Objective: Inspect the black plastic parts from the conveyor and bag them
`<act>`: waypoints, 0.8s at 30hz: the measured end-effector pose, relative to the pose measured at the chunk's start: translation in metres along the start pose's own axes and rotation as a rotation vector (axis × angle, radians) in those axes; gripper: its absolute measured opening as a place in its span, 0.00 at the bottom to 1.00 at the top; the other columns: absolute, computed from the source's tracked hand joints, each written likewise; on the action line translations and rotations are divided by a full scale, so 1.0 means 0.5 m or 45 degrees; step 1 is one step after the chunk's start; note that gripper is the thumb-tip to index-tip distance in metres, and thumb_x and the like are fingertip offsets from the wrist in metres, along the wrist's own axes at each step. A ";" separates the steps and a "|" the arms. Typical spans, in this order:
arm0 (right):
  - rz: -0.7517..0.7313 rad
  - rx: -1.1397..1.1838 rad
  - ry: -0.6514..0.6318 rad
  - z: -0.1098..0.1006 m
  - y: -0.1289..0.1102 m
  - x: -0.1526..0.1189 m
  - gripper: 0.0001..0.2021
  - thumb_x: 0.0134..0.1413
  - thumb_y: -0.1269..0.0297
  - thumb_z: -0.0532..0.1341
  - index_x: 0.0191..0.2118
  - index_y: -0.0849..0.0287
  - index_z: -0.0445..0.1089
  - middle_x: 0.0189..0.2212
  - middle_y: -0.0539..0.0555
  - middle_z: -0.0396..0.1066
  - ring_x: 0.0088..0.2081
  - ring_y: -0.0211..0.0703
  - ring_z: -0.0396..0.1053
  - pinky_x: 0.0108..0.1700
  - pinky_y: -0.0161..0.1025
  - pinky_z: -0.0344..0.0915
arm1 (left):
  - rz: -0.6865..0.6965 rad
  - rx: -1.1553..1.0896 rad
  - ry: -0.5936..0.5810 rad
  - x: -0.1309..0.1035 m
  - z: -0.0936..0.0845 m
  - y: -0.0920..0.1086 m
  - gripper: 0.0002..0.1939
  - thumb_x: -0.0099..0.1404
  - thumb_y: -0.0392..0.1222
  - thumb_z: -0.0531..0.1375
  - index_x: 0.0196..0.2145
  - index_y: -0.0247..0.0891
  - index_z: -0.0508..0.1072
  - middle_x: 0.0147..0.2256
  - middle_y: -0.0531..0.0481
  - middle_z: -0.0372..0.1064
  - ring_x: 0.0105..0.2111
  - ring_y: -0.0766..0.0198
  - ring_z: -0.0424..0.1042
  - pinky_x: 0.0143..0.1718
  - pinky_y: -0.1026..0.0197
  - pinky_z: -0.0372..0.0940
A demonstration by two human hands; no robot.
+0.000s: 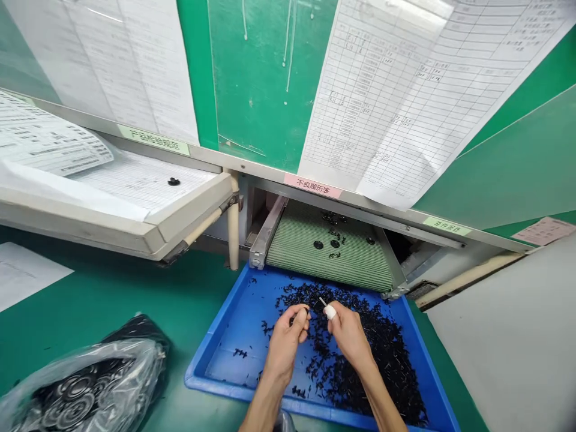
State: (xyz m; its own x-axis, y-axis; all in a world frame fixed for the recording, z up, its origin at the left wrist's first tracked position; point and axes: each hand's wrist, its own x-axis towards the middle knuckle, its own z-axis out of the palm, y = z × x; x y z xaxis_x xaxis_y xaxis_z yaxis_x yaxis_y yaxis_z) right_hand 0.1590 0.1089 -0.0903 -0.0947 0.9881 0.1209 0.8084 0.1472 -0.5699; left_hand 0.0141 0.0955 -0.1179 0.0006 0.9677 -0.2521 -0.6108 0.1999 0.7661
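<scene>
My left hand (287,336) is closed over the blue tray, pinching a small dark part (292,320) mostly hidden by the fingers. My right hand (351,336) grips a thin, pale, metal-looking tool (323,301) that points up and left; its kind is unclear. A white covering (330,312) wraps one fingertip of that hand. The two hands are a short way apart. Below them, the blue plastic tray (211,354) holds a heap of small black branched pieces (387,360), thickest on the right.
A green ribbed conveyor belt (297,240) slopes to the tray, carrying several black round parts (335,243). At lower left lies a clear bag (144,384) of black rings. A tilted paper-covered stand (193,213) juts out at left. Green panels with paper sheets (373,102) rise behind.
</scene>
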 end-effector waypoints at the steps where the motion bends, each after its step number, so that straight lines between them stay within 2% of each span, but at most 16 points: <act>1: -0.010 -0.015 -0.011 -0.009 0.003 0.002 0.14 0.57 0.71 0.46 0.28 0.56 0.66 0.18 0.46 0.66 0.22 0.37 0.63 0.27 0.32 0.55 | -0.058 -0.064 -0.019 0.001 0.000 0.003 0.15 0.52 0.47 0.66 0.33 0.33 0.74 0.28 0.49 0.66 0.23 0.71 0.59 0.20 0.70 0.51; 3: -0.048 -0.059 0.008 -0.031 0.008 0.011 0.13 0.57 0.71 0.47 0.31 0.56 0.68 0.22 0.47 0.69 0.25 0.37 0.65 0.30 0.32 0.56 | -0.158 -0.190 -0.024 0.004 -0.001 0.009 0.12 0.52 0.43 0.66 0.31 0.32 0.72 0.29 0.49 0.66 0.24 0.72 0.60 0.18 0.70 0.51; 6: -0.113 -0.236 0.135 -0.078 0.019 0.050 0.13 0.57 0.71 0.49 0.38 0.57 0.70 0.32 0.51 0.72 0.33 0.39 0.68 0.36 0.33 0.59 | -0.226 -0.345 0.028 0.007 -0.005 0.014 0.08 0.52 0.39 0.63 0.27 0.34 0.68 0.27 0.51 0.65 0.22 0.73 0.58 0.17 0.71 0.50; 9: -0.048 -0.578 0.273 -0.135 0.039 0.125 0.15 0.58 0.71 0.48 0.44 0.57 0.70 0.38 0.54 0.71 0.39 0.41 0.69 0.41 0.34 0.60 | -0.273 -0.399 0.075 0.009 -0.008 0.014 0.09 0.52 0.39 0.62 0.24 0.36 0.64 0.25 0.53 0.63 0.19 0.74 0.54 0.14 0.72 0.46; 13: 0.082 -0.786 0.313 -0.190 0.072 0.257 0.16 0.58 0.72 0.47 0.44 0.62 0.70 0.40 0.62 0.70 0.38 0.48 0.70 0.38 0.39 0.61 | -0.276 -0.350 0.076 0.012 -0.009 0.011 0.14 0.52 0.42 0.64 0.23 0.36 0.62 0.23 0.55 0.61 0.18 0.76 0.51 0.12 0.73 0.43; 16: 0.149 -0.853 0.292 -0.203 0.098 0.359 0.14 0.56 0.73 0.50 0.43 0.65 0.70 0.40 0.66 0.70 0.40 0.51 0.70 0.39 0.41 0.62 | -0.294 -0.330 0.089 0.014 -0.008 0.010 0.16 0.50 0.44 0.67 0.24 0.36 0.63 0.23 0.56 0.60 0.17 0.77 0.50 0.13 0.73 0.43; 19: 0.182 -0.876 0.302 -0.203 0.122 0.451 0.15 0.57 0.74 0.49 0.46 0.68 0.68 0.42 0.68 0.70 0.45 0.53 0.67 0.45 0.44 0.61 | -0.281 -0.321 0.067 0.011 -0.005 0.012 0.16 0.49 0.45 0.69 0.25 0.34 0.66 0.26 0.54 0.62 0.18 0.77 0.49 0.13 0.73 0.43; 22: 0.175 -0.859 0.351 -0.206 0.142 0.515 0.18 0.61 0.72 0.44 0.51 0.69 0.65 0.45 0.67 0.69 0.48 0.53 0.64 0.50 0.47 0.58 | -0.232 -0.294 -0.041 0.006 -0.002 0.012 0.16 0.50 0.47 0.69 0.26 0.33 0.69 0.30 0.51 0.64 0.20 0.77 0.51 0.15 0.73 0.45; 24: 0.151 -0.836 0.378 -0.211 0.154 0.540 0.19 0.62 0.70 0.43 0.53 0.68 0.63 0.47 0.65 0.69 0.49 0.52 0.63 0.52 0.49 0.57 | -0.215 -0.291 -0.046 0.004 -0.002 0.011 0.15 0.49 0.47 0.69 0.27 0.33 0.72 0.30 0.50 0.64 0.21 0.77 0.52 0.15 0.73 0.46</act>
State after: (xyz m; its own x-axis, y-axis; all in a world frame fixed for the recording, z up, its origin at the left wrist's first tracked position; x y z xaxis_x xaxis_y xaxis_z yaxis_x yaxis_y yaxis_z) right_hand 0.2569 0.3824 -0.0157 0.1013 0.9287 0.3567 0.9941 -0.1088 0.0010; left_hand 0.0099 0.0982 -0.1150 0.1434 0.9292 -0.3407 -0.7620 0.3233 0.5611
